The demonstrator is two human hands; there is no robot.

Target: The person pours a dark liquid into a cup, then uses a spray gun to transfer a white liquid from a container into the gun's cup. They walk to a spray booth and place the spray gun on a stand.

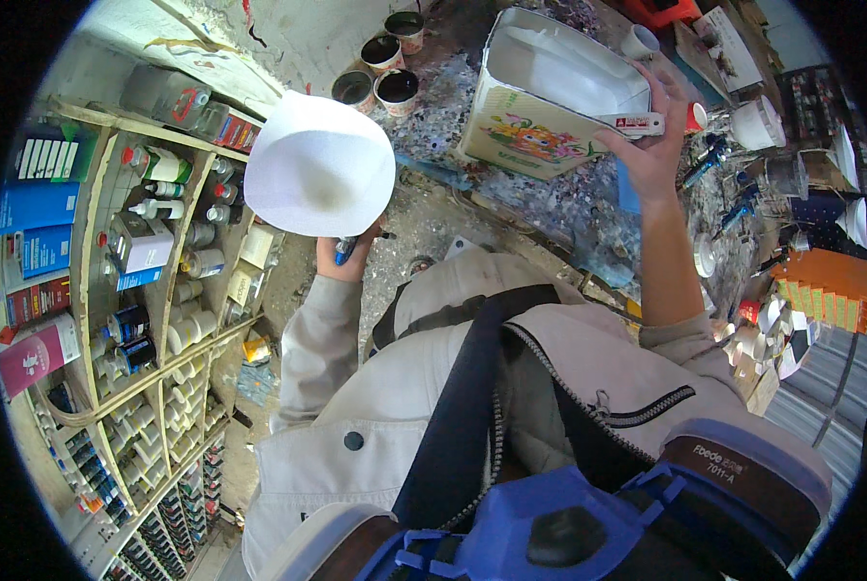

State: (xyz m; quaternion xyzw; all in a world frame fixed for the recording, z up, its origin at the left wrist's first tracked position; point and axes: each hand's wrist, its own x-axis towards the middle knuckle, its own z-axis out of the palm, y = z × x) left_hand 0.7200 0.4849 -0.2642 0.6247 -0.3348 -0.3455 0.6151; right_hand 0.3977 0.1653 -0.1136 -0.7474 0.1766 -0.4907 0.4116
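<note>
My left hand (354, 259) is closed below a wide white funnel (319, 160), its open mouth turned up. A tool with a blue end (343, 252) shows between the fingers; the funnel hides most of it, so I cannot tell its kind. To the right, my right hand (656, 136) grips the rim of a large rectangular tin (526, 145) with a printed flower picture. The tin is tilted over the workbench, and its inside looks white. A small white-and-red labelled piece (637, 124) lies at the fingers, across the tin's edge.
Several paper cups of dark paint (383, 58) stand at the bench's far left. The paint-splattered workbench (598, 208) carries a white cup (639, 43) and a white tub (758, 124). On my left, wooden shelves (196, 194) hold bottles and boxes. A blue-and-brown respirator (550, 523) hangs before me.
</note>
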